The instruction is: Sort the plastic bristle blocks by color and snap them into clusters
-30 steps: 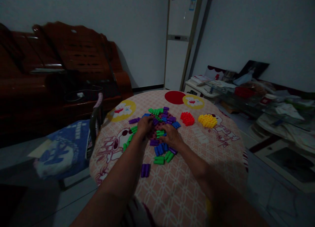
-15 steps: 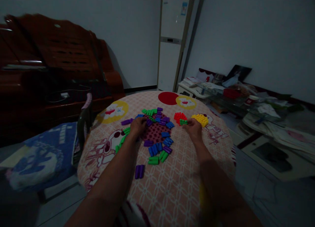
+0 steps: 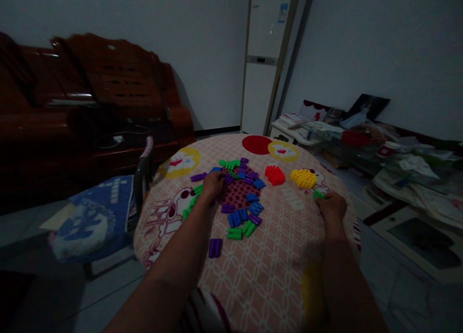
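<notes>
My right hand is closed on a green building block at the right side of the round table, just in front of the yellow blocks. My left hand rests at the left of the loose pile with its fingers curled together. A purple block lies at its fingertips; whether they grip it is hidden. Blue blocks, green blocks and more purple ones lie scattered about. Red blocks stand grouped between the pile and the yellow group.
A patterned cloth covers the table. To the left stands a chair with a blue cover, and behind it a wooden sofa. At the right, a cluttered low cabinet runs along the wall. A tall white appliance fills the corner.
My right hand has moved from beside the red blocks to the right and nearer me, carrying the green block. My left hand has stayed by the pile. The view has turned slightly left.
</notes>
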Available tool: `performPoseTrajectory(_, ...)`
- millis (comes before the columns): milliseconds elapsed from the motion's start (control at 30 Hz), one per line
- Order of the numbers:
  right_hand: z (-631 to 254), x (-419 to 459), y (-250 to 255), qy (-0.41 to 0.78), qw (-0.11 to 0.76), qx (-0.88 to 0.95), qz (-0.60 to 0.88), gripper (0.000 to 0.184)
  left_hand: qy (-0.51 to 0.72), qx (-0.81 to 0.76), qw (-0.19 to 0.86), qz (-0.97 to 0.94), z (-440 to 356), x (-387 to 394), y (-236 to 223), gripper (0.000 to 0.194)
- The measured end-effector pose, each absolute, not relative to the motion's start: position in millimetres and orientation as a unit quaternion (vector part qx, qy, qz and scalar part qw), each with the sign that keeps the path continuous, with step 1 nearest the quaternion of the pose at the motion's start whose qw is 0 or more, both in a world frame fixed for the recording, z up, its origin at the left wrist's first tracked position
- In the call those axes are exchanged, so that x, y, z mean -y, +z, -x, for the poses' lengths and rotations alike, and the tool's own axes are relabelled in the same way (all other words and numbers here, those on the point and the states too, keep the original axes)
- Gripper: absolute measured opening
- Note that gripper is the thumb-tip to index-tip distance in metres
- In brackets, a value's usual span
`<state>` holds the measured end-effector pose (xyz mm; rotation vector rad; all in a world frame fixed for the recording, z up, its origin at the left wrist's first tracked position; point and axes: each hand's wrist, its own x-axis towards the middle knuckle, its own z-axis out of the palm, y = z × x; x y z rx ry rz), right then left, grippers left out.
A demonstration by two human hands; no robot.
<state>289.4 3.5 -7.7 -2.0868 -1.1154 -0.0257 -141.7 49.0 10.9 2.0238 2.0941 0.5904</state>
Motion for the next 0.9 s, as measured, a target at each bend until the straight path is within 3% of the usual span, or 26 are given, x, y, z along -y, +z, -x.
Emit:
performPoseTrajectory(200,-283,-4,-8,-0.026,0.369,0.448,0.814,0.019,0.28,-0.665,0.087,-0.686,139,-49,6,0.048)
performPoseTrajectory(367,-284,-4,-12,-0.024,0.404,0.452,0.795,0.037,0.309,-0.613,0.053,-0.725,128,-52,-3,0.06)
performPoseTrajectory(700,-285,-3,-15,-0.053,0.447,0.402,0.797,0.041,0.34,-0.536,0.036,-0.772,87,-33,16,0.048)
performPoseTrajectory(900,-285,-2,-13,-0.07,0.461,0.386,0.796,0.036,0.23,-0.662,0.086,-0.708,162,-22,58,0.036)
